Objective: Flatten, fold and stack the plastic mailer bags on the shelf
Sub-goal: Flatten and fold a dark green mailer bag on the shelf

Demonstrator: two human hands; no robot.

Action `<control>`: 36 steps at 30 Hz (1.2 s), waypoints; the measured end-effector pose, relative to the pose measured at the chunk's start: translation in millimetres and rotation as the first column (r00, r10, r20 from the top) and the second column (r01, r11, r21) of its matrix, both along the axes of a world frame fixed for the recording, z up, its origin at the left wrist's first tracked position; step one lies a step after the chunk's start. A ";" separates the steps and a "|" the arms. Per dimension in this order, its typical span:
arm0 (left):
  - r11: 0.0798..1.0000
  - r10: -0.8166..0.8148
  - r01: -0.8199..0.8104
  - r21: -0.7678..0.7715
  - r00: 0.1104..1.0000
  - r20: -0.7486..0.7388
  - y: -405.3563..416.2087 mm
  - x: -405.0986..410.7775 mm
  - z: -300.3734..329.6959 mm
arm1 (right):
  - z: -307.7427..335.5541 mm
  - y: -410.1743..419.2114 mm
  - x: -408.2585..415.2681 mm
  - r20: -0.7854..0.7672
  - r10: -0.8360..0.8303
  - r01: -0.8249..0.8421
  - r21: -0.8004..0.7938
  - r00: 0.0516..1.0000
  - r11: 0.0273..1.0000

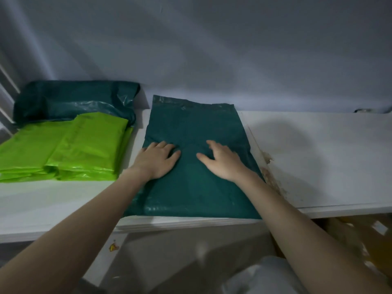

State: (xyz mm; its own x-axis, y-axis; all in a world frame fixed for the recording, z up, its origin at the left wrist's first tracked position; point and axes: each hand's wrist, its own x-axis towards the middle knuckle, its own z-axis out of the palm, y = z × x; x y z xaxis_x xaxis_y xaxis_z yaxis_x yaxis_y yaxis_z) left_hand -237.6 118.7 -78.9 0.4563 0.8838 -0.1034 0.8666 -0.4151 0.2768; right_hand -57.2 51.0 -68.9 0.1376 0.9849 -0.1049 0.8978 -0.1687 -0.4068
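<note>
While the dark green mailer bag (pixel 195 158) is lying flat on the white shelf (pixel 318 158), I am pressing my left hand (pixel 158 161) and right hand (pixel 222 161) on it, fingers spread, beside the lime green stack (pixel 70 149).

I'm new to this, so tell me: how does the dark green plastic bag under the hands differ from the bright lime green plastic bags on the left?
The dark green plastic bag lies single and spread out; the bright lime green plastic bags are folded and piled. Both hands press the dark one; the lime ones are untouched. Both rest on the white shelf.
</note>
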 end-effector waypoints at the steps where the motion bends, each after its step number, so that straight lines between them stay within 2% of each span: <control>1: 1.000 0.006 -0.006 -0.001 1.000 -0.012 -0.3 0.1 -1.6 | -4.6 1.3 -0.6 0.038 0.012 -0.010 -0.049 0.999 0.999; 5: 1.000 0.012 -0.012 -0.013 1.000 0.000 3.0 1.7 -7.4 | -13.2 6.2 3.5 0.082 0.038 -0.027 -0.124 0.996 0.992; 13: 0.996 0.085 -0.087 0.009 0.988 0.126 15.2 6.8 -22.6 | -19.6 22.8 8.0 0.193 0.044 -0.027 -0.090 0.980 0.996; 15: 0.990 0.116 -0.129 0.060 0.978 0.174 14.0 6.5 -22.0 | -18.1 22.8 6.0 0.250 0.035 -0.024 -0.048 0.968 0.999; 18: 0.957 0.077 -0.133 0.257 0.974 0.214 5.9 3.0 -18.3 | -13.6 13.3 -2.9 0.334 0.014 -0.046 0.087 0.943 0.995; 20: 0.956 0.036 -0.100 0.275 0.972 0.231 -1.7 1.0 -14.6 | -9.3 5.2 -12.2 0.323 0.004 -0.060 0.164 0.946 0.985; 23: 0.968 0.002 -0.060 0.246 0.974 0.227 -18.9 -4.4 -10.9 | -2.6 -8.9 -32.4 0.306 0.045 -0.107 0.188 0.951 0.976; 31: 0.993 -0.006 -0.016 0.117 0.983 0.185 -74.1 0.5 -12.9 | -16.3 -47.9 -58.7 0.265 0.096 -0.122 0.084 0.959 0.989; 36: 0.980 -0.062 0.042 0.197 0.994 0.095 -89.0 -3.0 -31.1 | -30.1 -58.3 -53.3 0.322 0.113 -0.152 0.098 0.940 0.984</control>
